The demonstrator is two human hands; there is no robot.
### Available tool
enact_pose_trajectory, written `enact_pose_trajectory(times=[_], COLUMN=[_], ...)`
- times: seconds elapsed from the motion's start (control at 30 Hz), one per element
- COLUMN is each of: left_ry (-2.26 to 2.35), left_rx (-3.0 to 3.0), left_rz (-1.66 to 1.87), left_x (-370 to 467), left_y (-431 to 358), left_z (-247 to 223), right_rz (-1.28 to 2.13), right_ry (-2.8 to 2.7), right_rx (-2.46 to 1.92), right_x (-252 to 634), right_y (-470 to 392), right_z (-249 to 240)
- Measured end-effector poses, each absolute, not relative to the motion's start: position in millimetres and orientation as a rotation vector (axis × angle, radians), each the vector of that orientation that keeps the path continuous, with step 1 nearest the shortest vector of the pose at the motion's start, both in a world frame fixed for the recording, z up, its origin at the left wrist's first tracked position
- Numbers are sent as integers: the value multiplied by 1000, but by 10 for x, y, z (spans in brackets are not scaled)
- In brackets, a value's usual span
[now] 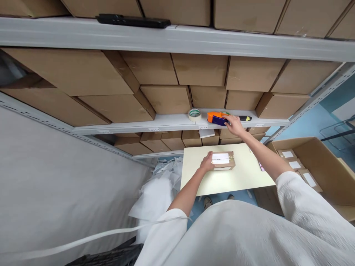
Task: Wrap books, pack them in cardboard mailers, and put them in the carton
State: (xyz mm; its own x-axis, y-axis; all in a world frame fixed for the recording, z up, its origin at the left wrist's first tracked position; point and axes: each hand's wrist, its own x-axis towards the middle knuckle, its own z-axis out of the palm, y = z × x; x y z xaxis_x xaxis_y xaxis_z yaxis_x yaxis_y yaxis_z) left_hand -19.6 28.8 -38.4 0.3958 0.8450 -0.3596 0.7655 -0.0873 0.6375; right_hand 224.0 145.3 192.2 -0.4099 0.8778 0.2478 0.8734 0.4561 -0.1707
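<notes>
Box (225, 161) on bench (246, 168), L hand (206, 163) holding left end, prob. steadying; R hand (234, 126) touching orange-blue tool (216, 118), far shelf (174, 120), grip unclear.

Parcel label (220, 156) print illegible; top boxes (177, 11) cut off

Soft, fairly bright indoor light spreads evenly, its source out of view. The pale yellow rectangular table (244, 171) shows brightest; the lowest row of brown cardboard boxes (170, 141) lies in shade. Faint shadows cloud the smooth grey-white surface (55, 177) at left. Wide-angle distortion slants the grey metal shelf beams (188, 38) toward the edges. The white paper label (219, 161) on the small brown cardboard box (232, 161) looks washed out.
</notes>
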Motion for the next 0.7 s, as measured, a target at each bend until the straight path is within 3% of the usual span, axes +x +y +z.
enact_pose_trajectory(times=[0.43,0.7], left_ry=[1352,1398], left_rx=[1883,2018], left_rz=[119,61], left_x=[-239,-193], left_y=[273,207], left_z=[-449,-349], right_rz=[-51,-161], right_ry=[-2396,-2257], right_rx=[-1599,-1666], right_x=[2000,2226], right_y=[1796,1215], right_z=[1810,1590])
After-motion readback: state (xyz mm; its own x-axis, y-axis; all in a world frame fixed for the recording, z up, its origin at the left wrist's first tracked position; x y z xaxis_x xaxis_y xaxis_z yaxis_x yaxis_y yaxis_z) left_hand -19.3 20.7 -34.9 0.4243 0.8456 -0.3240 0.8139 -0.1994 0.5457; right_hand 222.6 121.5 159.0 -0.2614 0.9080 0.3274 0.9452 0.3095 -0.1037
